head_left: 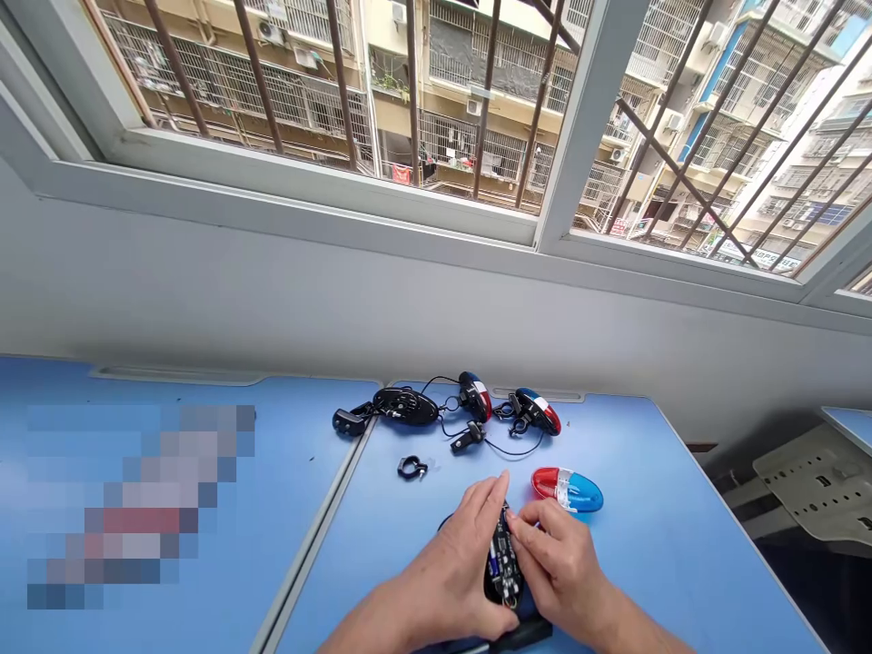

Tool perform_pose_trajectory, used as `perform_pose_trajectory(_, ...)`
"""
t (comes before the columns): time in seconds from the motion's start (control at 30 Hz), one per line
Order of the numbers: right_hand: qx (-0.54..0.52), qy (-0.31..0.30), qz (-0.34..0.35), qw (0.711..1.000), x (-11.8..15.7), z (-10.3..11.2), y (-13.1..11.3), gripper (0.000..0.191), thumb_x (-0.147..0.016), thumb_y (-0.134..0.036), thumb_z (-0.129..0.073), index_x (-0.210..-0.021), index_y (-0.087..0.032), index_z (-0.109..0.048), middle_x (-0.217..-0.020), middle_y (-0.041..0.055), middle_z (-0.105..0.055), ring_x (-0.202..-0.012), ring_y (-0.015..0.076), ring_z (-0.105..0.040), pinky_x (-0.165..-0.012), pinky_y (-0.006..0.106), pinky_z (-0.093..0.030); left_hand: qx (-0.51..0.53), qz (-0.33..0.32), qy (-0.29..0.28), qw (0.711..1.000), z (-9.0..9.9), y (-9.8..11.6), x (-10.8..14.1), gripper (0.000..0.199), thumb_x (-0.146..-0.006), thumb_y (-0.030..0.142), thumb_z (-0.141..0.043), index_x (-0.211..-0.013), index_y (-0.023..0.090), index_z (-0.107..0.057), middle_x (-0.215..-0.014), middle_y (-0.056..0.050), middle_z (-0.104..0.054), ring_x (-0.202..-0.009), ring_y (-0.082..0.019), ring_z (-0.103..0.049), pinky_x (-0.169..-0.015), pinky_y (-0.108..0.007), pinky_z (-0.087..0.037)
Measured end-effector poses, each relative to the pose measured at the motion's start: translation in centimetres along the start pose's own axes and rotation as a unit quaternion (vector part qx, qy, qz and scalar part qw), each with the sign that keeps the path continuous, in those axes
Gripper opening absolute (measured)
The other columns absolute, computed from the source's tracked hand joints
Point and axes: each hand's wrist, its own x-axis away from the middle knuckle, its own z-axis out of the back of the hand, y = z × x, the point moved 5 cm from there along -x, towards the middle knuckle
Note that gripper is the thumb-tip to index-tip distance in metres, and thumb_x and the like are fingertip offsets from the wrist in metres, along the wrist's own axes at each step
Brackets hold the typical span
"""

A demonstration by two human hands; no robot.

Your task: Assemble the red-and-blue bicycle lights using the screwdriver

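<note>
**Both hands pinch a small circuit board [503,565] near the front edge of the blue desk [681,563].**
The left hand [446,581] and right hand [559,568] have their fingers closed on the board's sides; a slip could drop it onto the black piece [524,633] below, and hard pressure could strain its components. Just beyond lies a red-and-blue lens [567,490]. Two similar bicycle lights [508,404] and a black clamp [411,468] sit toward the far edge, their thin wires easily snagged.
</note>
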Motion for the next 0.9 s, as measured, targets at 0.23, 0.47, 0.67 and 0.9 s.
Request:
perform_pose_trajectory(0.23,0.004,-0.045,-0.025,0.999,-0.7,0.0,-0.2,0.021,-0.089,-0.009,-0.045,-0.097,-0.015,-0.064,-0.077,0.0072,-0.056,-0.067,0.0166,-0.048,-0.058,0.029,-0.041,-0.002,0.004,-0.011,1.000,-0.1,-0.3,0.1,0.117,-0.051,0.017,-0.071,-0.149,0.016,-0.007,-0.148,-0.018,-0.024,-0.139,-0.035,-0.018,-0.115,-0.051,-0.022)
perform_pose_trajectory(0.47,-0.012,-0.043,-0.054,0.998,-1.1,-0.1,-0.1,0.020,-0.091,-0.013,-0.046,-0.090,-0.017,-0.065,-0.076,0.0056,-0.056,-0.068,0.0161,-0.051,-0.059,0.028,-0.042,-0.011,0.012,-0.009,1.000,0.2,-0.4,0.2,0.111,-0.053,0.017,-0.069,-0.149,0.015,-0.013,-0.149,-0.017,-0.025,-0.139,-0.036,-0.021,-0.114,-0.050,-0.024)
perform_pose_trajectory(0.67,-0.051,0.014,-0.078,0.996,-0.9,0.4,0.7,0.025,-0.087,-0.013,-0.050,-0.107,-0.019,-0.064,-0.081,0.0060,-0.061,-0.072,0.0178,-0.056,-0.064,0.031,-0.047,-0.037,0.004,0.039,0.999,0.4,-0.6,0.1,0.109,-0.055,0.020,-0.074,-0.148,0.021,-0.017,-0.147,-0.016,-0.029,-0.137,-0.038,-0.025,-0.111,-0.053,-0.029)
perform_pose_trajectory(0.9,-0.010,-0.035,-0.086,0.996,-0.3,0.2,-0.4,0.035,-0.083,-0.025,-0.058,-0.117,-0.018,-0.057,-0.105,0.0114,-0.063,-0.091,0.0234,-0.059,-0.078,0.036,-0.051,-0.079,0.007,0.125,0.989,0.8,-1.7,0.1,0.112,-0.055,0.034,-0.080,-0.148,0.022,-0.020,-0.140,-0.018,-0.036,-0.130,-0.041,-0.034,-0.105,-0.057,-0.035)
